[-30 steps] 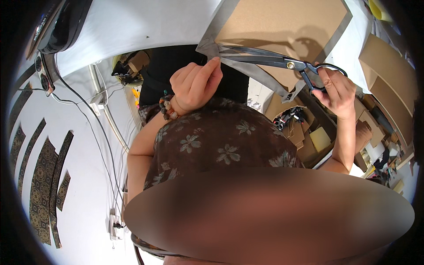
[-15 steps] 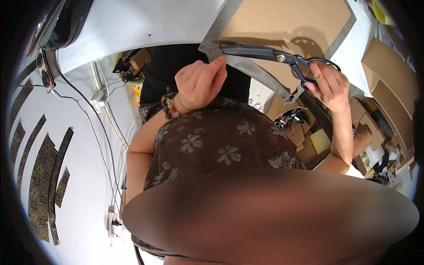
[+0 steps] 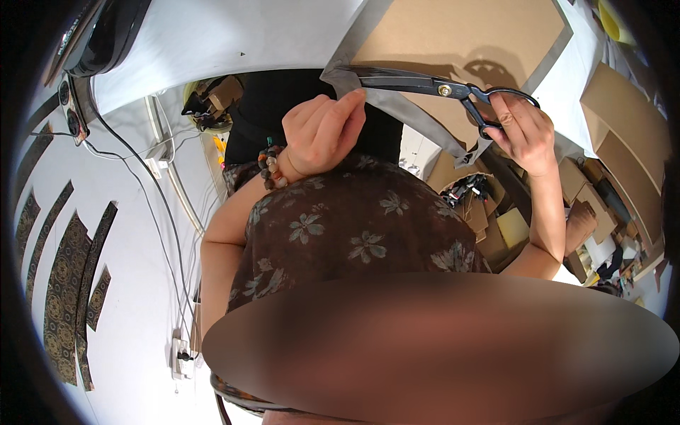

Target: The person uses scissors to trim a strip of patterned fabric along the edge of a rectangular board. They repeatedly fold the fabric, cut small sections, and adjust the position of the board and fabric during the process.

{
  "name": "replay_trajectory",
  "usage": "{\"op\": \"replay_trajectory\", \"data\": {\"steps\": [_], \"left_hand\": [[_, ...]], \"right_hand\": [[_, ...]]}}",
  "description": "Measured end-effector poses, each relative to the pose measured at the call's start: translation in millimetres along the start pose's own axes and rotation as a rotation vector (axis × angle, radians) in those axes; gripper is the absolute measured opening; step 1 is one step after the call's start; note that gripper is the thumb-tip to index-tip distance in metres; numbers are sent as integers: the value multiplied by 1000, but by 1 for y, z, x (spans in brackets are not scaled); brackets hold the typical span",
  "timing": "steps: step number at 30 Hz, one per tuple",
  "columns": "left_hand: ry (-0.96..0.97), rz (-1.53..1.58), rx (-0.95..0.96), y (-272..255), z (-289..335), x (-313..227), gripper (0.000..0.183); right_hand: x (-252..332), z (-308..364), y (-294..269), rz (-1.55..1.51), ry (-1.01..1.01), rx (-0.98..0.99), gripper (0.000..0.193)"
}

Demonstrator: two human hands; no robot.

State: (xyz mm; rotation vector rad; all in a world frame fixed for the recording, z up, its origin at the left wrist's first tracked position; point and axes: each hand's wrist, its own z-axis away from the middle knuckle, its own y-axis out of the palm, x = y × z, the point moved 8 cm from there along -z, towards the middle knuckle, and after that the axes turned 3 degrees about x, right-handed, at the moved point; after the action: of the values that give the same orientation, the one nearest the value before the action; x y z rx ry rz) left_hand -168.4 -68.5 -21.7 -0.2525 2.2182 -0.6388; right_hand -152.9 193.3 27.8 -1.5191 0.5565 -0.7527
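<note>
My right hand [image 3: 524,134] grips the looped handles of large black tailor's shears [image 3: 414,82] with a brass pivot. The blades point left and lie along the near edge of a tan board [image 3: 453,35] with a grey fabric border. Their tips are hidden in the grey fabric [image 3: 338,76] at the board's left corner. Next to the tips, my left hand [image 3: 322,131] pinches that fabric between thumb and forefinger, the other fingers curled in. A narrow grey fabric strip [image 3: 418,122] hangs below the blades, towards the right.
The board lies on a white-covered table [image 3: 234,35]. At the right stand cardboard boxes [image 3: 623,120] and a bin [image 3: 478,195] of scraps. Patterned fabric strips [image 3: 67,290] are on the white surface at the left, near black cables [image 3: 152,184] and a power strip [image 3: 69,106].
My right hand and the shears have shifted slightly left, further into the fabric at the corner. My left hand keeps its pinch and has barely moved.
</note>
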Motion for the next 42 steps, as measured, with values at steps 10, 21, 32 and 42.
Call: {"op": "replay_trajectory", "data": {"steps": [10, 21, 32, 42], "left_hand": [[-17, -2, 14, 1, -2, -1, 26], [-30, 17, 30, 2, 1, -1, 26], [-37, 14, 9, -1, 2, -2, 27], [-87, 52, -11, -5, 3, 1, 24]], "right_hand": [[-5, -5, 7, -4, -24, 35, 59], [-11, -4, 14, -49, -35, 72, 64], [-10, -5, 13, 12, -62, 77, 63], [-25, 9, 5, -20, -21, -5, 44]]}}
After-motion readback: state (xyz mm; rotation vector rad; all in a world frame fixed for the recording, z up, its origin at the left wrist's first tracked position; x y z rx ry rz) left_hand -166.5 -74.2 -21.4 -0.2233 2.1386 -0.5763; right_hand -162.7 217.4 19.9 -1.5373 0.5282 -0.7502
